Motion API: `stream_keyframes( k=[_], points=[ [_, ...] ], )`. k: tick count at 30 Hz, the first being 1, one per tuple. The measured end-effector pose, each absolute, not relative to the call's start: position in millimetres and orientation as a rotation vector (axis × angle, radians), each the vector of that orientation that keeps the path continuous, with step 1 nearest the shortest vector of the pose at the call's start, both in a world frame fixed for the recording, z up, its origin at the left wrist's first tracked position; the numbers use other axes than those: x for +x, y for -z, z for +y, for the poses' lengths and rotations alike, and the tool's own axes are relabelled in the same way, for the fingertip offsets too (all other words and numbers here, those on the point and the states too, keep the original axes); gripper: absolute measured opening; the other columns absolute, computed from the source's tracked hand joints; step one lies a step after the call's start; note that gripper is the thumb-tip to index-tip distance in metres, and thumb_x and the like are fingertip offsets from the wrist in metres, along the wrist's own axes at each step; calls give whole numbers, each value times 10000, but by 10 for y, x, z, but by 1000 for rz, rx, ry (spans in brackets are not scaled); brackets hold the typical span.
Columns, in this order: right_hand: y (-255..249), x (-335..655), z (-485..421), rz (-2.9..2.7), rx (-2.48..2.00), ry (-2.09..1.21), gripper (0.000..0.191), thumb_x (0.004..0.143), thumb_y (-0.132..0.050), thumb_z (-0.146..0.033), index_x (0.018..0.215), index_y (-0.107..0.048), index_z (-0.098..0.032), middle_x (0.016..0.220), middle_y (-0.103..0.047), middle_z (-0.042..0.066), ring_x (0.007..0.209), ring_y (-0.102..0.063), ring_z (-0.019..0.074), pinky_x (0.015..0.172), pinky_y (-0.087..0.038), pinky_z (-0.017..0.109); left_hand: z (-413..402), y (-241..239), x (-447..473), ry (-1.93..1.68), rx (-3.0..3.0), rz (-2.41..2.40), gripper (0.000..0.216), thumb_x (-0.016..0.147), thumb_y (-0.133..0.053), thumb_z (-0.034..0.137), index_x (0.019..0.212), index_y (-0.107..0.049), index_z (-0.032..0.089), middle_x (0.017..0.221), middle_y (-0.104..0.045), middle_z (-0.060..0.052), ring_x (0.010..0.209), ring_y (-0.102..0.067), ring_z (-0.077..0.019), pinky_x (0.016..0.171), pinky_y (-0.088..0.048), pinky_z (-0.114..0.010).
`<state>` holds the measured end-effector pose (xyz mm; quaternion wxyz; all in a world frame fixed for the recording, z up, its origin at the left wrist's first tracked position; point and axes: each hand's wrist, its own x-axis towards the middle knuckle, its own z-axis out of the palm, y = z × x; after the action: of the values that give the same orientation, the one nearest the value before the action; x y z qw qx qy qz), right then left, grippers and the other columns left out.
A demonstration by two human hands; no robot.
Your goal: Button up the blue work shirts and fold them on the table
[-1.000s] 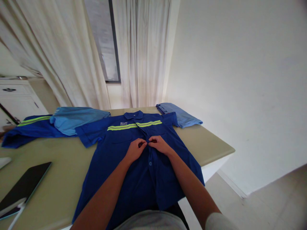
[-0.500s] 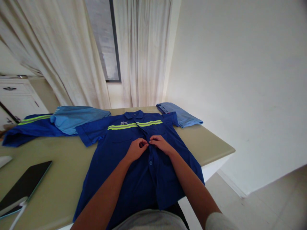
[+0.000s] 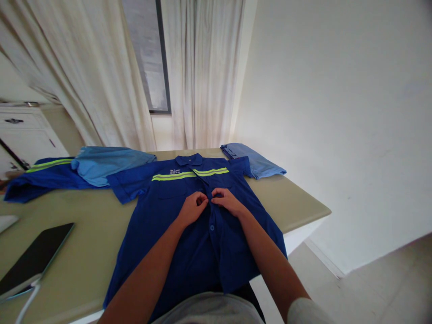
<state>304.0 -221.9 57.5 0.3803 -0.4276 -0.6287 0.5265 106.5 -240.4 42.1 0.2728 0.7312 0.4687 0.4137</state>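
Observation:
A dark blue work shirt (image 3: 168, 225) with a yellow reflective stripe across the chest lies face up on the beige table (image 3: 84, 243), collar away from me. My left hand (image 3: 191, 208) and my right hand (image 3: 227, 201) meet at the shirt's front placket just below the stripe. Both pinch the fabric edges there, fingertips almost touching. A button shows on the placket below my hands. The shirt's hem hangs over the near table edge.
A light blue garment (image 3: 108, 161) lies on another dark blue striped shirt (image 3: 40, 177) at the left. A folded light blue garment (image 3: 254, 163) sits at the far right corner. A dark tablet (image 3: 33, 254) with a white cable lies near left. Curtains and a white wall stand behind.
My hands stay pinched at the same spot on the placket with small finger shifts. The view has tilted slightly, nothing else moved.

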Motion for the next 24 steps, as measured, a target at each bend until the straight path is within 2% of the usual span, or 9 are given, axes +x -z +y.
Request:
stream_keyframes(
  k=[6, 9, 13, 17, 24],
  points=[
    [-567, 3048, -2201, -1482, -1028, -1453, 173, 652, -701, -251, 797, -614, -216, 639, -539, -80, 533, -430, 83, 507, -308, 212, -2409, -427, 1047, -1087, 1985, 1261, 176, 906, -592, 344, 909, -703, 207, 847, -714, -25, 726, -626, -176, 700, -489, -313],
    [-575, 3055, -2194, -1364, -985, -1536, 185, 629, -689, -239, 782, -589, -219, 675, -571, -68, 553, -476, 89, 521, -366, 212, -2427, -426, 1026, -1003, 2144, 1317, 155, 920, -592, 305, 918, -719, 216, 876, -706, -37, 775, -633, -189, 728, -477, -320],
    [-605, 3060, -2211, -1290, -956, -1579, 216, 602, -701, -228, 787, -589, -218, 687, -584, -63, 562, -503, 94, 557, -436, 220, -2443, -423, 995, -820, 2311, 1368, 121, 880, -690, 335, 910, -744, 232, 923, -693, -47, 833, -636, -213, 751, -466, -334],
    [-624, 3055, -2230, -1304, -917, -1574, 233, 613, -690, -202, 837, -624, -216, 731, -622, -52, 586, -532, 99, 580, -462, 223, -2428, -413, 965, -797, 2293, 1370, 135, 848, -737, 324, 951, -758, 239, 1002, -685, -53, 857, -644, -210, 776, -482, -332],
    [-622, 3048, -2230, -1261, -855, -1598, 309, 598, -659, -159, 900, -667, -224, 795, -672, -34, 679, -591, 131, 622, -488, 230, -2414, -426, 963, -727, 2315, 1420, 120, 877, -714, 294, 962, -750, 217, 1008, -679, -60, 884, -642, -218, 785, -476, -342]
  ],
)
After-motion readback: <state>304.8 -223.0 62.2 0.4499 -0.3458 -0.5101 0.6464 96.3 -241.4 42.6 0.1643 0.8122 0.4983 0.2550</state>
